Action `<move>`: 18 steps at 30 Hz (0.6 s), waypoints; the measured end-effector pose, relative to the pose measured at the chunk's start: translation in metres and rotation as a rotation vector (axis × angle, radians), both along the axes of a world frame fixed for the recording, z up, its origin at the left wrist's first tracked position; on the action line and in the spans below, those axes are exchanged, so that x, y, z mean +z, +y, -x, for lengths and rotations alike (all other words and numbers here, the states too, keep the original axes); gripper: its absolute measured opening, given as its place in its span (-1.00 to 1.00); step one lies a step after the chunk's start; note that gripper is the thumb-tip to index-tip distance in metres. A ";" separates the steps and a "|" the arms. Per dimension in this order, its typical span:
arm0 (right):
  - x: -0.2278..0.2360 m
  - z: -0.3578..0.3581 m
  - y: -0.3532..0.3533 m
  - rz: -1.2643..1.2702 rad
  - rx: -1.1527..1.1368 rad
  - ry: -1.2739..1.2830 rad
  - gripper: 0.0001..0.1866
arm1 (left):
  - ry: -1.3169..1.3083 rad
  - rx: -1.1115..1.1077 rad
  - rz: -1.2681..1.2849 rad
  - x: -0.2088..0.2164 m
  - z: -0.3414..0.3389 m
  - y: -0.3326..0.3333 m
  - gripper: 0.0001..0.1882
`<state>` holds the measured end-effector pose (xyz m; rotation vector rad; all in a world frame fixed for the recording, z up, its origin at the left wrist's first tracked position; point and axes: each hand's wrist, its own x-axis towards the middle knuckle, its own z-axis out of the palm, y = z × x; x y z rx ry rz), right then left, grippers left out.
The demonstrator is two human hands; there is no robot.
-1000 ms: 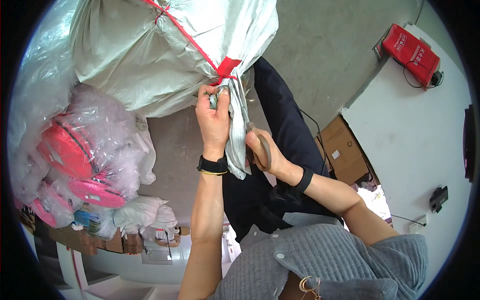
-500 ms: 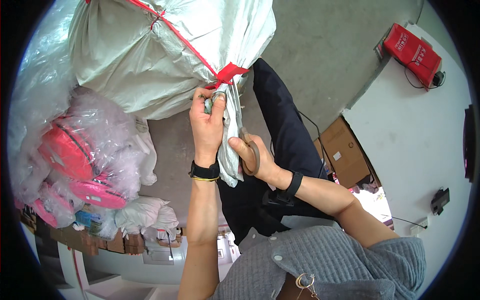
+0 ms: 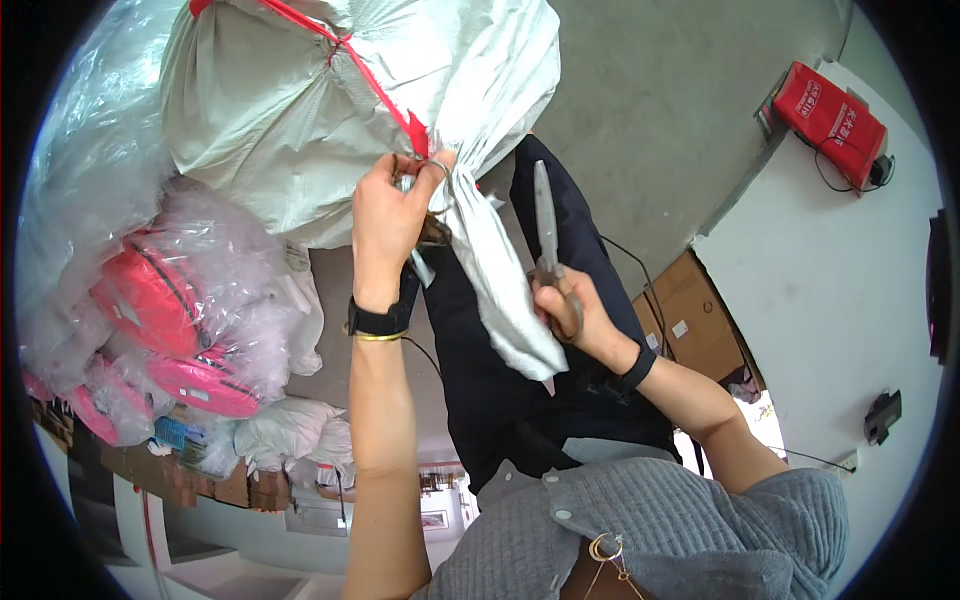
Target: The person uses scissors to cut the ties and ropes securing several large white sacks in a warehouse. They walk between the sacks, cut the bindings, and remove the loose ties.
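Observation:
A big white woven sack [image 3: 270,150] fills the upper left, crossed by a red strap [image 3: 375,85]. Its gathered neck [image 3: 495,280] hangs down in a twisted tail over my dark trousers. My left hand [image 3: 392,215] is closed at the top of this tail, pinching a thin tie cord [image 3: 441,178] by the strap's end. Dark and pale strips dangle below the fingers; their kind is unclear. To the right, my right hand [image 3: 578,310] grips scissors [image 3: 546,220] by brown handles. The blades point up, look closed, and are apart from the sack's neck.
Clear plastic bags [image 3: 200,260] with red and pink round items are piled at left. White bags [image 3: 290,430] and cartons stand behind. At right are a red case [image 3: 830,125] on a white surface [image 3: 800,260], a cardboard box [image 3: 700,305] and a black cable [image 3: 640,265].
The scissors have come away from the sack's neck to the right, blades now in view. My left hand has shifted slightly left and up. The tail now slants right, and the red strap's end lies differently.

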<state>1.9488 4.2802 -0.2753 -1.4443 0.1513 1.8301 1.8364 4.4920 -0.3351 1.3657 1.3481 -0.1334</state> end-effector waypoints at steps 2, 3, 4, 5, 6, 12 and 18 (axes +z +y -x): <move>-0.007 -0.008 0.002 -0.074 -0.021 -0.182 -0.67 | -0.022 0.074 0.040 -0.009 -0.001 0.005 -0.63; -0.007 -0.016 0.008 -0.056 -0.016 -0.153 -0.65 | -0.102 0.171 0.089 -0.022 0.006 -0.002 -0.64; -0.006 -0.024 0.012 -0.039 -0.009 -0.123 -0.63 | -0.183 0.268 0.137 -0.032 0.014 -0.008 -0.64; -0.011 -0.029 0.010 -0.026 0.003 -0.121 -0.61 | -0.176 0.476 0.307 -0.036 0.013 -0.012 -0.73; -0.014 -0.035 0.014 -0.044 0.003 -0.159 -0.61 | -0.150 0.521 0.351 -0.036 0.017 -0.012 -0.75; -0.030 -0.100 0.059 -0.119 0.218 -0.317 -0.60 | -0.149 0.778 0.099 -0.030 0.068 0.002 -0.89; -0.060 -0.149 0.171 -0.313 0.706 -0.416 -0.30 | -0.397 0.964 -0.123 -0.033 0.091 0.078 -0.72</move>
